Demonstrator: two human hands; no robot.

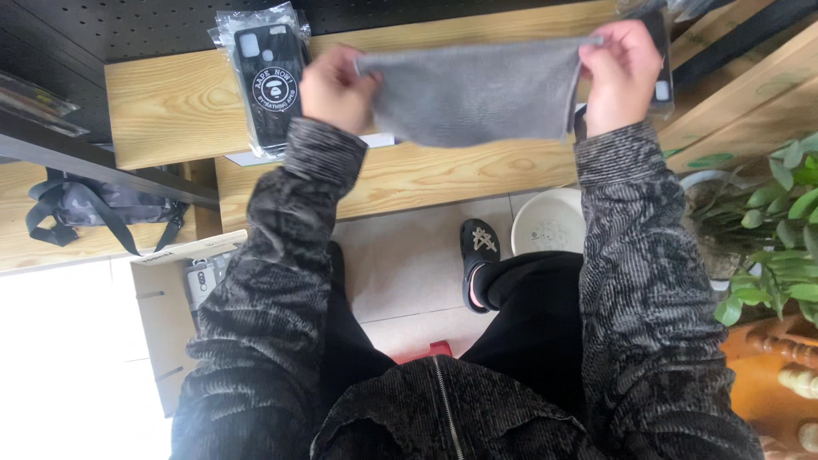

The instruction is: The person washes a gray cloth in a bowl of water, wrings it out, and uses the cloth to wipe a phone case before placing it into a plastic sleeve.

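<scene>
A grey cloth (pixel 477 89) was held stretched above the wooden shelf (pixel 170 111), its upper corners pinched by the left hand (pixel 336 85) and right hand (pixel 620 72), apparently so it hung flat; a bagged phone case (pixel 271 81) lay on the shelf, left of the cloth.

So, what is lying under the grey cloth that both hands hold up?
Below the grey cloth, stretched between left hand and right hand, lies the wooden table, with a white paper edge peeking out. The table part directly behind the cloth is covered.
</scene>
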